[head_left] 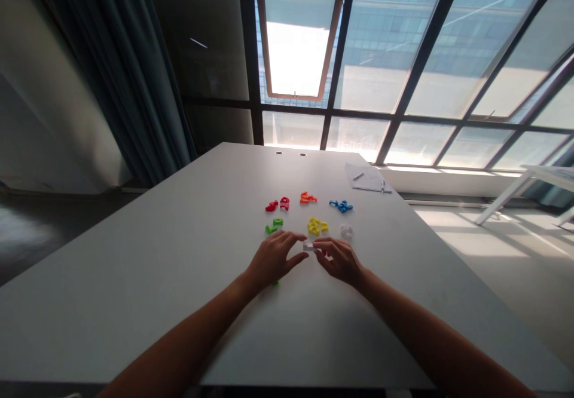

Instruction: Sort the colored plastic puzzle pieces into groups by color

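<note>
A small white block-like piece [308, 247] is pinched in the fingertips of my right hand [338, 259], just above the table. My left hand [278, 253] reaches in from the other side, thumb and fingers apart around the piece's left end; I cannot tell whether they touch it. Beyond the hands lie several yellow plastic pieces [314, 226] and a whitish translucent piece [346, 231]. Green pieces [274, 225] lie past my left hand, and another green piece [275, 282] is partly hidden under my left wrist.
The white table [179, 278] carries red pieces [271, 206], orange pieces [307, 198] and blue pieces [342, 206] farther back. A paper sheet [368, 177] with pen-like items lies near the far right edge. Windows stand behind, a curtain [116, 69] at left.
</note>
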Action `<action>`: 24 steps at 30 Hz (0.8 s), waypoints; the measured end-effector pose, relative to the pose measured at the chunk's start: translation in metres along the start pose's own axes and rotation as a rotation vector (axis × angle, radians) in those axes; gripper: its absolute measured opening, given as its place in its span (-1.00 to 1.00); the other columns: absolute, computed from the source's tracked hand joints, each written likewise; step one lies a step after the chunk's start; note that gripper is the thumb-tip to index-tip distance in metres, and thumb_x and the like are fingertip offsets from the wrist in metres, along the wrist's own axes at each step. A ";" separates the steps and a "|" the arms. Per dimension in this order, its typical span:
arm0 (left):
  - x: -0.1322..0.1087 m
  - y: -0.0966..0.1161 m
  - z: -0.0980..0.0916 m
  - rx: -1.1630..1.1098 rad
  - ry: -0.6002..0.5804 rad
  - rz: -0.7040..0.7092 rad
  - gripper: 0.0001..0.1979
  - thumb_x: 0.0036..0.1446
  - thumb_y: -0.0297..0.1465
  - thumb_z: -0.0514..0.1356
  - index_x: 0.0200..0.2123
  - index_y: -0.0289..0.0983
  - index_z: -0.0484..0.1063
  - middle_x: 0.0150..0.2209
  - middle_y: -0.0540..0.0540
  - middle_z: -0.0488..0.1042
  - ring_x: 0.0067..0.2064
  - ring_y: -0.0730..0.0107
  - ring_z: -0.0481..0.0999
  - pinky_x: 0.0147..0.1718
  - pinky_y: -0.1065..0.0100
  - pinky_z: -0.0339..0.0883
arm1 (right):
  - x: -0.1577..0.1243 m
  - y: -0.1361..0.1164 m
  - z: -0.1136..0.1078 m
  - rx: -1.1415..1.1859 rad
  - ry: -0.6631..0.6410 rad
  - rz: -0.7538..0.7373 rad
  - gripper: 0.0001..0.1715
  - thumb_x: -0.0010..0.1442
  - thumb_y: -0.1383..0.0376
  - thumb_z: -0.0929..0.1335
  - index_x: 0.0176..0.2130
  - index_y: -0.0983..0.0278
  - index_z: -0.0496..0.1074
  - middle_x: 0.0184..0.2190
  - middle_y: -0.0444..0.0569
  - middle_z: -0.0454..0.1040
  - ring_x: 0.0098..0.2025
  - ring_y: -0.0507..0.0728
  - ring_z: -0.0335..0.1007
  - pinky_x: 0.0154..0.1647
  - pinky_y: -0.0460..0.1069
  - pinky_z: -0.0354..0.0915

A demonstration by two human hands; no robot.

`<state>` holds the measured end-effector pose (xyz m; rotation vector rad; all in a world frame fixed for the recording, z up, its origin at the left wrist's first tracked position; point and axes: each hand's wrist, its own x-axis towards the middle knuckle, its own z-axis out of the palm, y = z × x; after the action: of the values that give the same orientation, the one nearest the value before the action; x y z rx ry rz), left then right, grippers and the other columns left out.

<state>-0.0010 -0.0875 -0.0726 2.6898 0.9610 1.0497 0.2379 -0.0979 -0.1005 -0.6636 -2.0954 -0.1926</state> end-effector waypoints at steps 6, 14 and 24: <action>0.001 -0.001 -0.003 -0.033 0.025 0.007 -0.81 0.33 -0.22 0.24 -0.11 -0.19 0.51 -0.15 -0.07 0.62 -0.12 0.25 0.56 -0.10 0.22 0.43 | 0.000 -0.002 0.001 0.035 -0.004 -0.024 -0.72 0.34 0.40 0.38 0.03 0.22 0.37 -0.13 0.02 0.61 -0.44 0.00 0.46 -0.38 -0.07 0.40; -0.001 -0.004 -0.001 -0.026 0.009 0.023 -0.83 0.33 -0.24 0.26 -0.10 -0.19 0.51 -0.13 -0.07 0.62 -0.10 0.28 0.56 -0.10 0.24 0.42 | -0.001 0.002 0.002 0.011 -0.026 0.019 -0.70 0.36 0.34 0.36 0.08 0.20 0.37 -0.14 0.03 0.60 -0.42 0.03 0.48 -0.33 -0.04 0.44; 0.000 -0.004 0.000 -0.024 -0.007 0.009 -0.85 0.31 -0.26 0.27 -0.12 -0.18 0.50 -0.14 -0.05 0.61 -0.12 0.29 0.55 -0.10 0.26 0.41 | -0.001 0.003 0.002 0.013 -0.028 0.029 -0.79 0.37 0.37 0.34 0.00 0.22 0.41 -0.16 0.03 0.60 -0.43 0.01 0.48 -0.38 -0.06 0.41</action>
<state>-0.0029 -0.0848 -0.0743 2.6789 0.9305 1.0463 0.2385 -0.0951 -0.1029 -0.6918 -2.1111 -0.1546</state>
